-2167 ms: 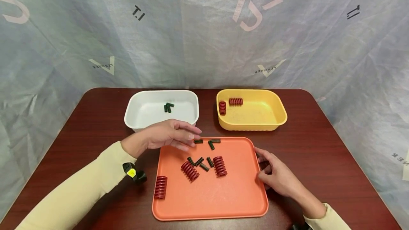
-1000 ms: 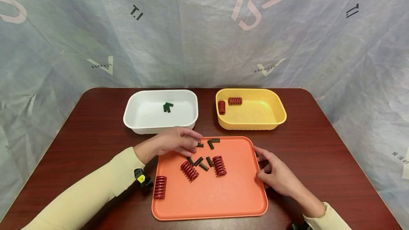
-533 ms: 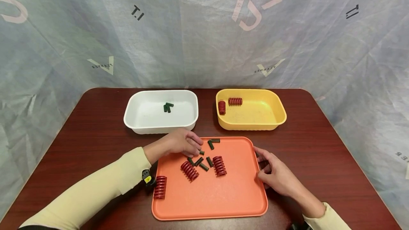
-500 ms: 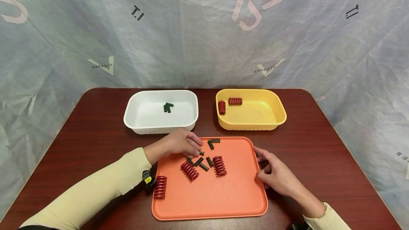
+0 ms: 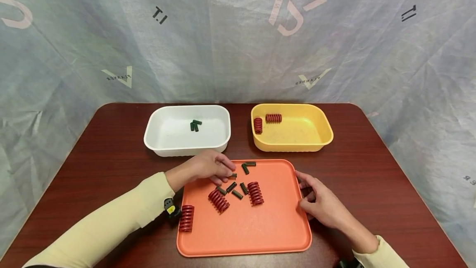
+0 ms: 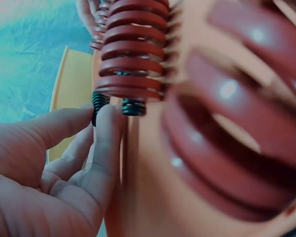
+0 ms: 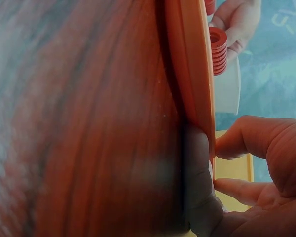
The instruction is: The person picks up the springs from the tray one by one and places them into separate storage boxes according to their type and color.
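Note:
My left hand [image 5: 209,166] reaches over the far left part of the orange tray [image 5: 267,230]. Its thumb and fingertips pinch a small dark green spring [image 5: 234,175]; the left wrist view has that green spring [image 6: 98,104] between thumb and finger. My right hand [image 5: 324,202] grips the tray's right rim, fingers under and thumb on top in the right wrist view. Close to the left hand lie several more green springs [image 5: 237,194] and two thick red springs [image 5: 218,201] [image 5: 255,193]. Another red spring [image 5: 186,218] leans along the tray's left rim.
A white bin [image 5: 163,135] behind the tray on the left holds several green springs [image 5: 196,125]. To its right, a yellow bin [image 5: 297,147] contains two red springs [image 5: 273,118]. A grey printed sheet [image 5: 238,53] hangs behind the dark wooden table [image 5: 111,148].
My left hand has come from beside the white bin down over the tray, shifting the small green spring nearer and pinching it. One red spring and a green one beside it have moved slightly. Right hand stays put.

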Available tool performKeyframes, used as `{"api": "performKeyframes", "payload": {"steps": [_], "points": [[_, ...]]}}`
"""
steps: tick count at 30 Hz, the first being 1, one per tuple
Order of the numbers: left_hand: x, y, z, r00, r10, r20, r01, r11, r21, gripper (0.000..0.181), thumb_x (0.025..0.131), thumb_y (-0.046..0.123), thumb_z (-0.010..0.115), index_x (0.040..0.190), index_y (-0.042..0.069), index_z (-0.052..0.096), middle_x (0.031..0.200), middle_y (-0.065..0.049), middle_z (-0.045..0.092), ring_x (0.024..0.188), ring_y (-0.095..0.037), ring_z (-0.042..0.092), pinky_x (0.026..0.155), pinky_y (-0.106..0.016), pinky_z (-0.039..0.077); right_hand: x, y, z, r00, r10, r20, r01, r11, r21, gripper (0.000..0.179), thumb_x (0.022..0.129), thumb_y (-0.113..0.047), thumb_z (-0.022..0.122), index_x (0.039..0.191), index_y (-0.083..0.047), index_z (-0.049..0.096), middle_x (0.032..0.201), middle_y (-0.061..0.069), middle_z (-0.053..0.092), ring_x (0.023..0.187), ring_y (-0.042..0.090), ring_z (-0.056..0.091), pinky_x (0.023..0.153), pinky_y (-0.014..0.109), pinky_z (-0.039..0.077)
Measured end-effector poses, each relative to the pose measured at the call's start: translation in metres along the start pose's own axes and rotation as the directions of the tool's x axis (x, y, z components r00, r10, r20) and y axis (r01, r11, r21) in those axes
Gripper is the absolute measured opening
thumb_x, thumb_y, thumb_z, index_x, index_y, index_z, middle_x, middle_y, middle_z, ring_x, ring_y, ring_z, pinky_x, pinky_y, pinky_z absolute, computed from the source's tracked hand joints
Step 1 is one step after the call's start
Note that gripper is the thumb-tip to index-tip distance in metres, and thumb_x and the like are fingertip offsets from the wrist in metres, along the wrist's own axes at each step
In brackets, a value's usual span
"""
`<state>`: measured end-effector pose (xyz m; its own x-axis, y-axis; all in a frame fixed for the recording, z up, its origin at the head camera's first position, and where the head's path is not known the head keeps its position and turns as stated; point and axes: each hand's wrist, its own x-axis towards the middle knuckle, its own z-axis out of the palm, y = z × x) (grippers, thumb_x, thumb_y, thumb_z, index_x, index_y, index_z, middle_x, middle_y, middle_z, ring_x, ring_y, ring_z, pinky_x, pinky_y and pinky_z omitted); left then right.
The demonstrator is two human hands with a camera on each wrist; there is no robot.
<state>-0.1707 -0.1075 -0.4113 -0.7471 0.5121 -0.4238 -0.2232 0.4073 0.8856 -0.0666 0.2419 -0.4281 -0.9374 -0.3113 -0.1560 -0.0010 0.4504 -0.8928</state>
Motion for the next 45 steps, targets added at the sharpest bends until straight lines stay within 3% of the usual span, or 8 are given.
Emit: {"api": "performKeyframes", "payload": {"steps": [6,12,19,25,31,37,45], "points": [[-0.002,0.003,-0.004,0.999,-0.021,0.042,0.025,0.995,-0.098,0.025,0.101,-0.002,0.062,0.125,-0.007,0.069,0.106,-0.021,0.075,0.085,-0.023,0.075,0.079,-0.039,0.065,0.0,0.0,0.0,1.0,-0.004,-0.002,0.004,1.0,-0.001,0.084,0.082,0.013,0.062,0.159,-0.001,0.031,0.123,0.025,0.053,0.08,0.027,0.063,0.049,0.039,0.061],[-0.004,0.002,-0.004,0.998,-0.038,0.051,0.046,0.984,-0.172,0.029,0.103,-0.004,0.058,0.131,-0.006,0.066,0.106,-0.025,0.074,0.086,-0.025,0.076,0.083,-0.041,0.064,0.0,0.0,0.0,1.0,0.0,-0.001,0.0,1.0,0.003,0.084,0.083,0.013,0.062,0.159,-0.001,0.031,0.124,0.025,0.052,0.081,0.028,0.063,0.049,0.039,0.061],[-0.007,0.005,-0.004,0.996,-0.026,0.09,0.048,0.968,-0.245,0.03,0.102,-0.006,0.057,0.132,-0.01,0.063,0.125,-0.024,0.068,0.091,-0.023,0.075,0.086,-0.038,0.063,0.0,-0.001,0.0,1.0,0.001,-0.002,-0.001,1.0,0.001,0.084,0.083,0.013,0.061,0.159,-0.002,0.031,0.124,0.025,0.052,0.079,0.027,0.064,0.049,0.039,0.061],[-0.008,0.009,-0.005,0.992,-0.011,0.129,0.048,0.958,-0.284,0.031,0.103,-0.005,0.057,0.133,-0.014,0.058,0.115,-0.026,0.07,0.093,-0.024,0.074,0.087,-0.036,0.062,0.0,0.0,0.0,1.0,0.003,-0.006,-0.003,1.0,0.005,0.084,0.083,0.013,0.062,0.159,-0.002,0.031,0.124,0.025,0.052,0.079,0.027,0.064,0.049,0.039,0.061],[-0.013,0.017,-0.011,0.986,0.039,0.163,0.02,0.94,-0.342,0.034,0.105,-0.004,0.054,0.137,-0.015,0.055,0.121,-0.028,0.069,0.097,-0.023,0.074,0.088,-0.034,0.062,0.0,0.0,0.001,1.0,0.002,-0.005,-0.002,1.0,0.01,0.084,0.083,0.013,0.062,0.159,-0.002,0.031,0.124,0.026,0.052,0.08,0.028,0.064,0.049,0.039,0.062],[-0.019,0.026,-0.022,0.983,0.101,0.151,-0.037,0.927,-0.374,0.035,0.104,-0.004,0.056,0.137,-0.016,0.055,0.118,-0.026,0.07,0.099,-0.023,0.074,0.089,-0.036,0.061,0.0,0.001,0.001,1.0,-0.003,-0.005,0.003,1.0,0.008,0.084,0.082,0.014,0.061,0.159,-0.003,0.031,0.124,0.026,0.052,0.08,0.027,0.064,0.049,0.039,0.061],[-0.023,0.036,-0.044,0.986,0.134,0.104,-0.083,0.917,-0.391,0.038,0.106,-0.003,0.052,0.141,-0.017,0.05,0.116,-0.021,0.072,0.101,-0.022,0.074,0.093,-0.035,0.06,0.0,0.001,0.001,1.0,-0.012,-0.001,0.012,1.0,0.01,0.084,0.083,0.013,0.062,0.159,-0.002,0.031,0.125,0.026,0.052,0.08,0.027,0.063,0.049,0.039,0.061]]}}
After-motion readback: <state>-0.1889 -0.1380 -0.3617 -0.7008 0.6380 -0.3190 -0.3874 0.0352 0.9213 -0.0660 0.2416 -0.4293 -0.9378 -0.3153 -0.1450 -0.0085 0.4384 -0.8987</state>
